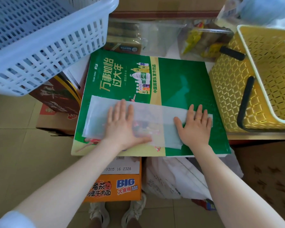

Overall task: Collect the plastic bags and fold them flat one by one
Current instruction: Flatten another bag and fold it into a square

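A translucent white plastic bag (161,119) lies flattened as a long strip across the near half of a green printed board (179,83). My left hand (123,124) rests palm down on the strip's middle-left part, fingers spread. My right hand (195,124) lies palm down on the strip's right end, fingers apart, with a ring on one finger. Neither hand grips anything. The bag's left end (95,117) lies uncovered.
A blue-white slotted basket (39,38) hangs over the far left. A yellow basket (253,83) with black handles stands at the right. Clear packets of snacks (201,41) lie behind the board. Cardboard boxes (118,183) and crumpled white bags (176,178) sit below the board's near edge.
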Available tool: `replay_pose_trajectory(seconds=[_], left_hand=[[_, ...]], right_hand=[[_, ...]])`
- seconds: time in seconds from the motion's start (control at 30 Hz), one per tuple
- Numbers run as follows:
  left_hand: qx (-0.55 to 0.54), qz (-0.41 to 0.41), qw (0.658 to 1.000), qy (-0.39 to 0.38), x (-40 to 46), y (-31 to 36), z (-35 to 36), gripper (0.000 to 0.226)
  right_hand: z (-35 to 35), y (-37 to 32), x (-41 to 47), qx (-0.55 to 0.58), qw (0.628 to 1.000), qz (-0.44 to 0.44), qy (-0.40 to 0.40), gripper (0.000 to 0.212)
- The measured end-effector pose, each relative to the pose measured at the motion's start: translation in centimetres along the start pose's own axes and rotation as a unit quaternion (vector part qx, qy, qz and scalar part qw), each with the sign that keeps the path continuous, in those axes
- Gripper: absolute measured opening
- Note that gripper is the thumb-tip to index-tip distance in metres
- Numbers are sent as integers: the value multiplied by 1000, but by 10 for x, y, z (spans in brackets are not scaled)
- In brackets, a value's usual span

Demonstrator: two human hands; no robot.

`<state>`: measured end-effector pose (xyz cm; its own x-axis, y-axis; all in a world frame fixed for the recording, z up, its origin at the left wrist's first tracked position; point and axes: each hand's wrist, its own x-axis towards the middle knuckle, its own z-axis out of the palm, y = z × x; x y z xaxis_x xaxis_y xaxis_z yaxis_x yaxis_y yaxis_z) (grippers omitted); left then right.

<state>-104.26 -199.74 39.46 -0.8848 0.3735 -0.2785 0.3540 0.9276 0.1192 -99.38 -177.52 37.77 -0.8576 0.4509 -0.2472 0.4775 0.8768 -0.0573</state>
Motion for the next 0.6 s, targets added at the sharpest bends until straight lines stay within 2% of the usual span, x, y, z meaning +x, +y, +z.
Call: replay_pose_trajectory(seconds=[0.1, 0.17, 0.3, 0.5, 0.6], left_hand=[[-38, 110, 992, 56, 6, 56, 11, 105], [-31, 139, 988, 56, 7, 76, 21, 96], [-14, 62, 997, 51, 4, 57, 33, 91], [3, -88, 995, 48, -22, -34, 20, 110], [6, -110, 993, 39, -26, -50, 14, 116]], right_hand=[[1, 0, 0, 2, 1000, -1, 10, 77], [2, 0, 1, 1, 1000, -3, 16, 77], [5, 3, 1, 13, 1000, -11, 24, 77], [4, 5, -1, 27, 999, -18, 9, 78], [-3, 3, -1, 21, 1000, -18, 12, 78]])
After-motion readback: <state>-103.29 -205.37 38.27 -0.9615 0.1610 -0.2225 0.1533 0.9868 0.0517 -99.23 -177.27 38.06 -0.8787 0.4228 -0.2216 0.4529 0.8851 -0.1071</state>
